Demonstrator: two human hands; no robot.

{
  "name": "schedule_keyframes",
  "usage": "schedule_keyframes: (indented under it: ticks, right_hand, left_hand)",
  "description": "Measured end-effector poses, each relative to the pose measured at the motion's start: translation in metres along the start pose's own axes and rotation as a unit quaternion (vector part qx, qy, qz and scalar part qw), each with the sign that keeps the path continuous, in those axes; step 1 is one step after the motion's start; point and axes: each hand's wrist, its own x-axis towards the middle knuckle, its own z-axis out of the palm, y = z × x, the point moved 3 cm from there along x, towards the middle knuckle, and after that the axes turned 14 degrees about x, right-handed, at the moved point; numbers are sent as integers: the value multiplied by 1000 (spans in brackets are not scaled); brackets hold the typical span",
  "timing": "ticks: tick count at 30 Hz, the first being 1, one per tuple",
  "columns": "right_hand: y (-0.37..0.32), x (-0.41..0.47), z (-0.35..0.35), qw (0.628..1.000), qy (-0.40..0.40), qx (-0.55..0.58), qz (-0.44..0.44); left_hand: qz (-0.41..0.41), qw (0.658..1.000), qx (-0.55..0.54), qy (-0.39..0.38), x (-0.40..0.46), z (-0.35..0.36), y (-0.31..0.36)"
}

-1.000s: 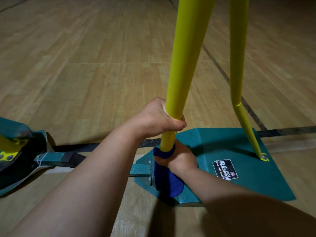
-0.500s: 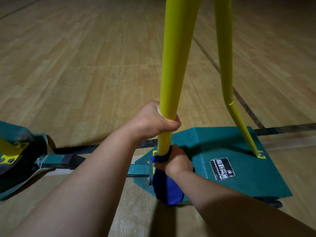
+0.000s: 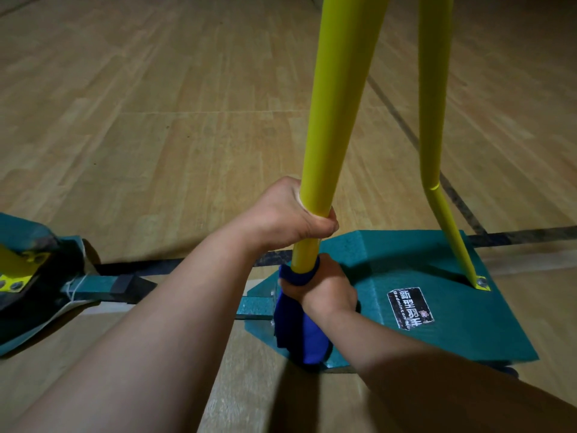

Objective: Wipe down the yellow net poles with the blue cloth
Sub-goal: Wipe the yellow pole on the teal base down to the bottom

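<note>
A thick yellow net pole [image 3: 335, 114] rises from a green base [image 3: 462, 320] in the middle of the view. My left hand [image 3: 293, 220] grips the pole bare, a little above its foot. Just below, my right hand [image 3: 324, 289] holds the blue cloth [image 3: 299, 335] wrapped round the pole's lowest part; the cloth's loose end hangs down over the base's near edge. A thinner yellow brace pole [image 3: 432, 98] stands to the right, bends, and is bolted to the base's far right corner.
A second green base [image 3: 18, 295] with a yellow bracket lies at the left edge, joined by a green bar [image 3: 93, 287] along the floor. A black label [image 3: 409, 307] sits on the near base. Wooden court floor [image 3: 150, 107] with dark lines spreads beyond.
My hands have stayed near the foot of the pole; the right hand with the cloth has shifted only slightly along it. The view has swayed a little.
</note>
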Motion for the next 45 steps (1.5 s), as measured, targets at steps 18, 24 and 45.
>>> schedule_keyframes:
  ticks: [18, 24, 45]
  right_hand:
    - [8, 3, 4, 997, -16, -53, 51]
    - [-20, -11, -26, 993, 50, 22, -106]
    - [20, 2, 16, 992, -28, 69, 97]
  left_hand:
    - [-14, 1000, -13, 0, -4, 2, 0]
    - [-17, 1000, -15, -2, -7, 1, 2]
    - [12, 999, -4, -44, 0, 0, -2]
